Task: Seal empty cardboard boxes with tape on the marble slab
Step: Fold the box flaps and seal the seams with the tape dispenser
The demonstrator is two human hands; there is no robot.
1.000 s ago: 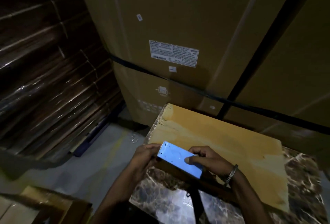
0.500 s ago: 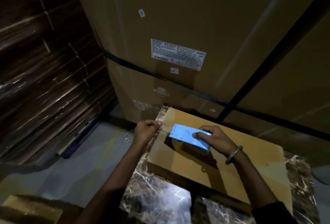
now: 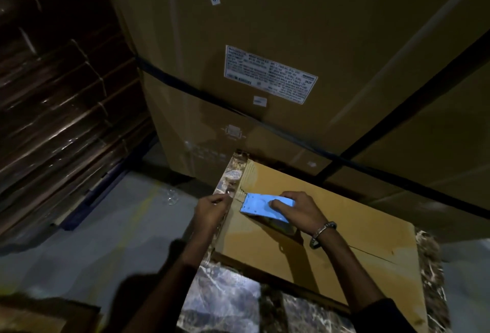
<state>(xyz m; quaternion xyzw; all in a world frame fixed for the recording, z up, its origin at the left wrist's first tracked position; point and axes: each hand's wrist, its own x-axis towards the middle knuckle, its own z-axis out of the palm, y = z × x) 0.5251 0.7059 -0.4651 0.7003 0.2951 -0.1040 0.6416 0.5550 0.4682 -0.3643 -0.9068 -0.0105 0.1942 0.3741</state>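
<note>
A flat brown cardboard box (image 3: 344, 226) lies on the dark veined marble slab (image 3: 225, 303). My right hand (image 3: 297, 210) grips a light blue tape dispenser (image 3: 261, 206) that rests on the box's top near its left end. My left hand (image 3: 212, 208) sits at the box's left edge, its fingers pinched together on the end of the clear tape (image 3: 230, 196), which is hard to make out. A metal bracelet (image 3: 322, 233) circles my right wrist.
A very tall strapped carton (image 3: 265, 54) with a white label (image 3: 270, 74) stands right behind the slab. Bundled flattened cartons (image 3: 58, 94) are stacked at the left. Grey floor (image 3: 111, 226) lies left of the slab, with another box (image 3: 47, 314) at the bottom left.
Both hands moved away from me across the box toward its far left end. My left hand left the dispenser and now pinches at the box's left edge.
</note>
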